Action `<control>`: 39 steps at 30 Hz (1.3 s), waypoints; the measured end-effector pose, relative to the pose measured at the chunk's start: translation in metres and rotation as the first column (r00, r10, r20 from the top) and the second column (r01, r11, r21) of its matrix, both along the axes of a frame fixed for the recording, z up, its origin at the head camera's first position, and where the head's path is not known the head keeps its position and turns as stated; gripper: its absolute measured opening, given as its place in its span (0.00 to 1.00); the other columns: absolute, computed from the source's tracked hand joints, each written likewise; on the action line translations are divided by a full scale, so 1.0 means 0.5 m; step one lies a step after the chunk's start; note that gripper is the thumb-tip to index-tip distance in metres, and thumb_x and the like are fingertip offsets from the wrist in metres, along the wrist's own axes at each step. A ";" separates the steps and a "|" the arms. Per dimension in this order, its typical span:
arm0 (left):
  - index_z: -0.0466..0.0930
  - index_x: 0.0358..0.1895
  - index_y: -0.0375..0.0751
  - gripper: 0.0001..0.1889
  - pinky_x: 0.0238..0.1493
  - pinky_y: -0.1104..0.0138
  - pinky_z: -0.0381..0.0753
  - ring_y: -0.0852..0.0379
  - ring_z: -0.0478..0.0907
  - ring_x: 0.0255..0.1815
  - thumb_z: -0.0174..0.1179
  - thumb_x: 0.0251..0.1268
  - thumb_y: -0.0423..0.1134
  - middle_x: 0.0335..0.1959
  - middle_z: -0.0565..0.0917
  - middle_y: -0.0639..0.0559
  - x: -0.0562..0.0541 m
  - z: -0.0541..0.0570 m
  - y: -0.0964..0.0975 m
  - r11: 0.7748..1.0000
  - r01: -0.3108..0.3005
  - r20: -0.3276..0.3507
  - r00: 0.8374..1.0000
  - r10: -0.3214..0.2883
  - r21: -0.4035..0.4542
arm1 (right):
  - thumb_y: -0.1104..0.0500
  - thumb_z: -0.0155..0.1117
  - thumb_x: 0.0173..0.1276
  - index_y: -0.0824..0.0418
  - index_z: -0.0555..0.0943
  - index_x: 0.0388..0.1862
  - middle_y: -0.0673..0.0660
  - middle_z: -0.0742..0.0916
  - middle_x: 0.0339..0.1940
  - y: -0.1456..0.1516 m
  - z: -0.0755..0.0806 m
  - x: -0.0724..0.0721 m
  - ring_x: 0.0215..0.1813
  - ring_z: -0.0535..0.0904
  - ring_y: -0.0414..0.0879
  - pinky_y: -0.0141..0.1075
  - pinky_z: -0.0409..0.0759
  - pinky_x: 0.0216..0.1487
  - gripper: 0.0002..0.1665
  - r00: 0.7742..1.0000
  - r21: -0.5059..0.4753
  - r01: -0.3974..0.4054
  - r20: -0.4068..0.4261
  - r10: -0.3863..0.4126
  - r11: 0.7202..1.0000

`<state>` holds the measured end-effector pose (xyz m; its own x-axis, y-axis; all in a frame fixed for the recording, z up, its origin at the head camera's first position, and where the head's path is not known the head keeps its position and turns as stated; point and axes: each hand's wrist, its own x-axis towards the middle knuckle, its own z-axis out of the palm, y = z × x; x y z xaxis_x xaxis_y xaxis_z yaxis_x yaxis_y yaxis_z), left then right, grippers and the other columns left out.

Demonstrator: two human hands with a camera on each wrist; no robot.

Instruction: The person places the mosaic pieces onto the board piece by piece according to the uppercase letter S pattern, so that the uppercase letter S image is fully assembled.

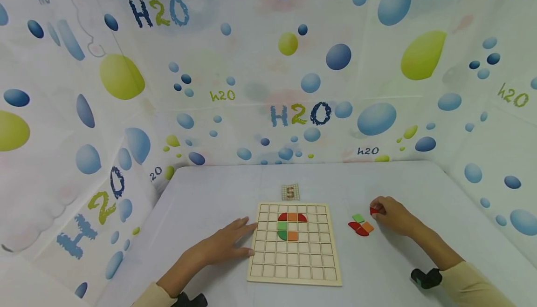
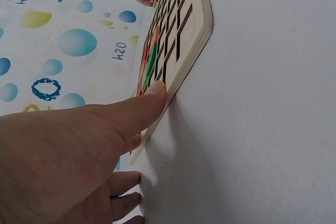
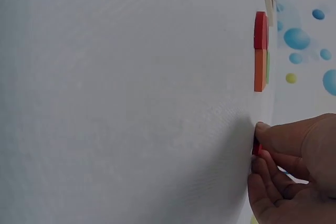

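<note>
A wooden grid board lies on the white table. In its upper cells sit two red rounded pieces, an orange square under the middle, another orange square on top, a green square and a green rounded piece. My left hand rests against the board's left edge, thumb and fingertips touching it, fingers spread. To the board's right, my right hand pinches a red piece low over the table, partly hidden by the fingers. Beside it lie a loose green square, an orange square and red rounded pieces.
A small gridded card with an S-like figure lies just beyond the board's far edge. The white table ends at a backdrop printed with blue and green drops.
</note>
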<state>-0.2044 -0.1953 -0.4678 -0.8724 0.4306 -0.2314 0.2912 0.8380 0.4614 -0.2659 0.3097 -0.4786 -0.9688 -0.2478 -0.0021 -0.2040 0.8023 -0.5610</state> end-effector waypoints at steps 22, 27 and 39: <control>0.65 0.82 0.56 0.42 0.78 0.37 0.65 0.38 0.55 0.86 0.67 0.69 0.63 0.85 0.59 0.40 -0.001 0.002 0.003 1.000 0.000 -0.003 1.000 0.000 -0.007 | 0.67 0.71 0.71 0.69 0.83 0.52 0.58 0.85 0.43 -0.023 0.014 0.008 0.45 0.80 0.50 0.52 0.88 0.55 0.12 0.996 0.031 -0.025 -0.083 0.028 0.999; 0.65 0.82 0.57 0.42 0.79 0.37 0.64 0.39 0.55 0.86 0.67 0.69 0.63 0.86 0.58 0.41 0.000 0.003 0.005 1.000 -0.004 -0.003 1.000 0.004 -0.010 | 0.68 0.70 0.72 0.69 0.83 0.53 0.59 0.85 0.44 -0.059 0.032 0.019 0.45 0.81 0.49 0.50 0.89 0.53 0.13 0.996 0.005 -0.020 -0.089 0.020 1.000; 0.65 0.82 0.57 0.42 0.78 0.38 0.65 0.38 0.55 0.86 0.67 0.69 0.63 0.85 0.58 0.41 -0.003 -0.005 0.000 1.000 0.002 -0.012 1.000 -0.002 -0.009 | 0.65 0.71 0.73 0.64 0.83 0.54 0.55 0.84 0.47 -0.187 0.058 0.048 0.49 0.81 0.46 0.46 0.87 0.55 0.13 0.996 -0.015 -0.081 -0.036 0.080 0.997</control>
